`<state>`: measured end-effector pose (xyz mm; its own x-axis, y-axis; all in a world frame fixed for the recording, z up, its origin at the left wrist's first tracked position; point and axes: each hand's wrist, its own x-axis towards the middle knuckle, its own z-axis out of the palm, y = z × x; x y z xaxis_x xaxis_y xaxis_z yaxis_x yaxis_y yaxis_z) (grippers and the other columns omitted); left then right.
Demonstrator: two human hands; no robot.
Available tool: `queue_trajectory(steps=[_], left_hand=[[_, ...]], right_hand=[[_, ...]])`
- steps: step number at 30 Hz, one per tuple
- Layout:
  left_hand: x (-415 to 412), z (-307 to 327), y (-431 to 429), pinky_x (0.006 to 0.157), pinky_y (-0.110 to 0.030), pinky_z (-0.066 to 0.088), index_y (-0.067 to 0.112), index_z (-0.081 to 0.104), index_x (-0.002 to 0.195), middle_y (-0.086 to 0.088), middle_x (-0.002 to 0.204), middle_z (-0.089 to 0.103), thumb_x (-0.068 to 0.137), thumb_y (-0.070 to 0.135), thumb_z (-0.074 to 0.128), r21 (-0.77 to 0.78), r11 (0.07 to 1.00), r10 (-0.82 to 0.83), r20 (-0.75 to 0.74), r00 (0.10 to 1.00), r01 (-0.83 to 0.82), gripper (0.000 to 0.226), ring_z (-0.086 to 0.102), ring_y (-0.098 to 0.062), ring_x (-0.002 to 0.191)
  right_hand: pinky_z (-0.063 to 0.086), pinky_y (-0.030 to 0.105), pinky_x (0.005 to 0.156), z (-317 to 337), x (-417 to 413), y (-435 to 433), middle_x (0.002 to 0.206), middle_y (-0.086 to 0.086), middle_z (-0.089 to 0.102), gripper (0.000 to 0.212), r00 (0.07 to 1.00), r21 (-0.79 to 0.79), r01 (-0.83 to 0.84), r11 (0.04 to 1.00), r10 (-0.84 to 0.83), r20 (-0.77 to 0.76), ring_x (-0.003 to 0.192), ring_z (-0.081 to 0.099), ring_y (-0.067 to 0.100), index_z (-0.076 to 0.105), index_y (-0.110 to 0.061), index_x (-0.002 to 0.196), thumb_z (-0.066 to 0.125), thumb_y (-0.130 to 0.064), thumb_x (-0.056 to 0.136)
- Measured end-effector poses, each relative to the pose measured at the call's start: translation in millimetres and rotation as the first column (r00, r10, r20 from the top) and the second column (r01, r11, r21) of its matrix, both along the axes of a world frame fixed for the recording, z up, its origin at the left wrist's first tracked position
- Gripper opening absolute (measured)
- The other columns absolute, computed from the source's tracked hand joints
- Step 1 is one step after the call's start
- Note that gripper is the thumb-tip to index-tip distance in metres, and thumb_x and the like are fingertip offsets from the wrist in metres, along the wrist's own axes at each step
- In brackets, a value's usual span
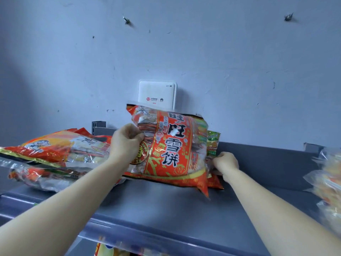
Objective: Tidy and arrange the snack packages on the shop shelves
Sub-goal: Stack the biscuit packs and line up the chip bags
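Observation:
A big red and orange snack bag (171,150) stands nearly upright on the grey top shelf (166,206), leaning back toward the wall. My left hand (127,139) grips its left edge with closed fingers. My right hand (226,163) is closed on the lower right edge of the bags, where a second red bag (215,182) shows behind the first. A green and yellow packet (213,143) peeks out behind the upright bag. To the left, two similar red bags (55,150) lie flat, stacked one on the other.
A white router box (156,94) leans on the blue wall behind the bag. More clear-wrapped snack packs (330,183) sit at the shelf's right end. A metal upright (98,126) rises at the back left. Yellow packages (105,250) show on the shelf below.

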<state>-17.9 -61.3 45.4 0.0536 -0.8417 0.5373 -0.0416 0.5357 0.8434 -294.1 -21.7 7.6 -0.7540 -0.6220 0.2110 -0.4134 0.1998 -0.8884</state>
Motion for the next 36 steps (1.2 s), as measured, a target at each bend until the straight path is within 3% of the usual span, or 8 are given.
queue_trajectory(steps=[7, 9, 11, 13, 18, 21, 28, 36], left_hand=[[-38, -33, -6, 0.065, -0.027, 0.043, 0.013, 0.055, 0.080, 0.001, 0.079, 0.065, 0.090, -0.001, 0.059, 0.068, 0.995, -0.076, 0.013, 0.997, 0.075, 0.018, 0.058, -0.015, 0.074], [-44, -40, -11, 0.068, -0.024, 0.045, 0.015, 0.058, 0.096, 0.003, 0.091, 0.067, 0.089, -0.010, 0.049, 0.147, 0.982, -0.125, 0.018, 0.992, 0.121, 0.027, 0.061, -0.016, 0.085], [-46, -43, -14, 0.068, -0.024, 0.047, 0.016, 0.052, 0.113, -0.001, 0.104, 0.065, 0.089, -0.010, 0.048, 0.240, 0.960, -0.167, 0.081, 0.983, 0.143, 0.036, 0.061, -0.017, 0.090], [-47, -42, -15, 0.071, -0.030, 0.050, 0.017, 0.044, 0.117, -0.007, 0.108, 0.064, 0.084, -0.009, 0.055, 0.300, 0.938, -0.218, 0.127, 0.968, 0.173, 0.044, 0.060, -0.019, 0.091], [-48, -38, -10, 0.102, -0.043, 0.044, 0.022, -0.004, 0.152, -0.008, 0.139, 0.049, 0.074, 0.004, 0.080, 0.348, 0.903, -0.326, 0.173, 0.929, 0.252, 0.116, 0.053, -0.028, 0.121], [-51, -41, 1, 0.101, -0.038, 0.039, 0.010, -0.015, 0.151, -0.012, 0.151, 0.036, 0.086, 0.024, 0.071, 0.321, 0.946, -0.177, 0.423, 0.889, 0.035, 0.108, 0.043, -0.030, 0.132], [-45, -33, 15, 0.113, -0.041, 0.026, 0.008, -0.008, 0.152, -0.015, 0.155, 0.019, 0.085, 0.022, 0.072, 0.027, 0.998, 0.031, 0.562, 0.826, -0.056, 0.105, 0.020, -0.030, 0.143], [6, 3, 25, 0.110, -0.038, 0.027, 0.016, 0.026, 0.149, -0.011, 0.150, 0.028, 0.089, 0.031, 0.064, -0.170, 0.973, 0.227, 0.640, 0.734, -0.153, 0.072, 0.024, -0.028, 0.139]], right_hand=[[0.044, 0.029, 0.058, 21, -8, 26, 0.091, 0.009, 0.070, 0.032, 0.923, -0.310, -0.076, 0.948, 0.185, 0.338, 0.072, 0.060, 0.021, 0.066, -0.012, 0.102, 0.061, -0.040, 0.087], [0.050, 0.037, 0.080, 29, 2, 35, 0.092, 0.003, 0.073, 0.052, 0.875, -0.309, -0.243, 0.920, 0.345, 0.340, 0.085, 0.066, 0.020, 0.068, -0.017, 0.099, 0.063, -0.065, 0.077], [0.046, 0.037, 0.090, 32, 11, 42, 0.100, 0.003, 0.074, 0.055, 0.875, -0.269, -0.371, 0.889, 0.432, 0.220, 0.094, 0.068, 0.019, 0.068, -0.015, 0.102, 0.074, -0.057, 0.068], [0.050, 0.027, 0.074, 33, 17, 46, 0.100, 0.003, 0.073, 0.041, 0.881, -0.296, -0.409, 0.863, 0.458, 0.117, 0.086, 0.069, 0.014, 0.065, -0.012, 0.106, 0.079, -0.032, 0.073], [0.056, 0.031, 0.068, 27, 19, 41, 0.097, 0.000, 0.071, 0.026, 0.940, -0.413, -0.295, 0.862, 0.339, 0.037, 0.084, 0.070, 0.014, 0.061, -0.018, 0.099, 0.077, -0.020, 0.079], [0.057, 0.039, 0.079, 20, 18, 35, 0.100, -0.001, 0.069, 0.034, 0.967, -0.365, -0.245, 0.898, 0.255, -0.021, 0.092, 0.068, 0.019, 0.059, -0.019, 0.102, 0.080, -0.024, 0.075], [0.039, 0.045, 0.104, 28, 36, 30, 0.142, 0.008, 0.043, 0.095, 0.882, -0.355, 0.055, 0.933, -0.213, -0.421, 0.130, 0.042, 0.027, 0.031, -0.016, 0.144, 0.083, -0.041, 0.069], [0.029, 0.036, 0.104, 40, 93, 7, 0.129, 0.008, 0.053, 0.056, 0.645, -0.397, -0.215, 0.892, -0.176, -0.743, 0.125, 0.042, 0.026, 0.056, -0.012, 0.126, 0.075, -0.035, 0.078]])
